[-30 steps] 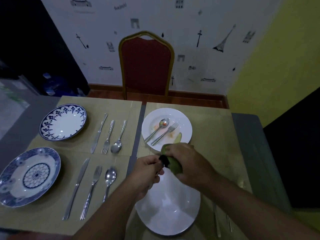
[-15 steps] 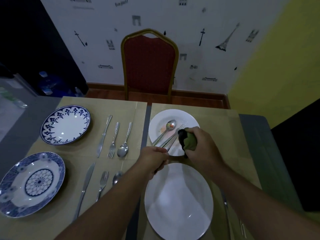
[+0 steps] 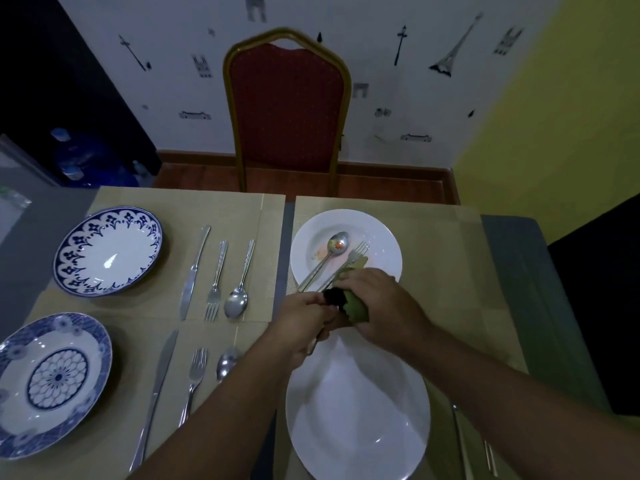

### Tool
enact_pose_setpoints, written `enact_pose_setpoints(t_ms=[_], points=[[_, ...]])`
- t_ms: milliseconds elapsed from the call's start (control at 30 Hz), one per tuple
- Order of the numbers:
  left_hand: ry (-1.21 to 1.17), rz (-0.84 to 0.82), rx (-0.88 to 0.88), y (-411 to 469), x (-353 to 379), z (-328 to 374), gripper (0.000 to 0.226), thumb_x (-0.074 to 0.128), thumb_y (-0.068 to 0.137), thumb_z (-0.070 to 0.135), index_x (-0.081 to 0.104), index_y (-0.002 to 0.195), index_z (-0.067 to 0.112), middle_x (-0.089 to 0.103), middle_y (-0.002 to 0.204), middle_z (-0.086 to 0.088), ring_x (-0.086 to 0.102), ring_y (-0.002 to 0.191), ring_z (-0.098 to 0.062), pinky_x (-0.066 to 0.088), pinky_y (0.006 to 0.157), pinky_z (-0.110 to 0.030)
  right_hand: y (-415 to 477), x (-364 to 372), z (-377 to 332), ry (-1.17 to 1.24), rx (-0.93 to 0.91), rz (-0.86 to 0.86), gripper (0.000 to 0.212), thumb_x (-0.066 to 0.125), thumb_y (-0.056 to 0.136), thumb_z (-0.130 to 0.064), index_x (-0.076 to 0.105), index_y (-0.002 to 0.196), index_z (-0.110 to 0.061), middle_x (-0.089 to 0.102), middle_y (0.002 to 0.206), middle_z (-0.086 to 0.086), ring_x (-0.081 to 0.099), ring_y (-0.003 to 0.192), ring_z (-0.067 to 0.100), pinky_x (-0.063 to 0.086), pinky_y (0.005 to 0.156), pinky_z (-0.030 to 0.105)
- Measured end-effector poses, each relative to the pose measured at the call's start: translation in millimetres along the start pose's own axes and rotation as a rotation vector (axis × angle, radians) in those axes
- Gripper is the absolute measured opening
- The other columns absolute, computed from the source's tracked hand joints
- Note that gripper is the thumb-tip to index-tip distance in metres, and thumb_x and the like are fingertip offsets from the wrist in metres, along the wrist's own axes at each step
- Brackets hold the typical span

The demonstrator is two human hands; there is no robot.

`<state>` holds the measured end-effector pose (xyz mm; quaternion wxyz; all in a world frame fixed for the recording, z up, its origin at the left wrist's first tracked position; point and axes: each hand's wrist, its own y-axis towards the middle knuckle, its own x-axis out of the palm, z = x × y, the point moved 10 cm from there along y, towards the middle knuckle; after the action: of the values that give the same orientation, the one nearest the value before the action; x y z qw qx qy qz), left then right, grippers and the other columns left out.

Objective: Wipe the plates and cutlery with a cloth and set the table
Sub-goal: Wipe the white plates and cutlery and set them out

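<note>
A grey table (image 3: 512, 258) fills the lower frame, its bare top showing at the left and right edges and as a narrow strip down the middle. Four beige woven placemats lie flat on it. Two meet at left, the upper-left mat (image 3: 180, 209) and lower-left mat (image 3: 104, 455), and two at right, the upper-right mat (image 3: 443, 237) and lower-right mat (image 3: 495, 330).

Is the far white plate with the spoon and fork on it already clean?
No, the far white plate shows reddish smears near the spoon.
</note>
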<state>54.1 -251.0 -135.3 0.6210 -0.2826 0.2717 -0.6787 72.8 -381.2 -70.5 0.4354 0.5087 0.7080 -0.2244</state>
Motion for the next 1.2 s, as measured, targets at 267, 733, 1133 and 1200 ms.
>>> enact_pose_setpoints(t_ms=[267, 733, 1133, 1200], points=[[0.017, -0.138, -0.135, -13, 0, -23, 0.014, 0.062, 0.093, 0.004, 0.074, 0.095, -0.002, 0.059, 0.068, -0.008, 0.052, 0.053, -0.012, 0.041, 0.05, -0.025, -13, -34, 79, 0.103, 0.528, 0.194, 0.043, 0.067, 0.07, -0.006, 0.062, 0.109, -0.023, 0.063, 0.104, -0.003, 0.058, 0.093, 0.019, 0.053, 0.077, 0.036], [0.329, -0.171, 0.054, -26, 28, 18, 0.018, 0.063, 0.096, 0.035, 0.073, 0.103, 0.022, 0.07, 0.086, 0.001, 0.06, 0.08, -0.016, 0.046, 0.06, -0.024, -97, -58, 50, 0.348, 0.836, 0.477, 0.033, 0.072, 0.074, -0.008, 0.06, 0.097, -0.03, 0.065, 0.084, -0.012, 0.06, 0.075, 0.003, 0.042, 0.052, 0.009], [0.195, -0.321, 0.053, -40, 104, 15, 0.025, 0.066, 0.094, 0.024, 0.068, 0.118, 0.026, 0.075, 0.097, -0.004, 0.07, 0.083, -0.016, 0.058, 0.071, -0.032, -134, -88, 73, 0.413, 0.825, 0.504, 0.038, 0.074, 0.075, -0.008, 0.058, 0.102, -0.029, 0.061, 0.087, -0.013, 0.058, 0.079, 0.003, 0.041, 0.055, 0.015], [0.218, -0.342, 0.049, -36, 120, 9, 0.031, 0.068, 0.094, 0.025, 0.065, 0.125, 0.027, 0.073, 0.095, -0.003, 0.069, 0.082, -0.015, 0.056, 0.071, -0.03, -142, -91, 83, 0.434, 0.816, 0.497, 0.038, 0.074, 0.074, -0.007, 0.06, 0.103, -0.028, 0.063, 0.087, -0.01, 0.059, 0.079, 0.006, 0.043, 0.055, 0.016]])
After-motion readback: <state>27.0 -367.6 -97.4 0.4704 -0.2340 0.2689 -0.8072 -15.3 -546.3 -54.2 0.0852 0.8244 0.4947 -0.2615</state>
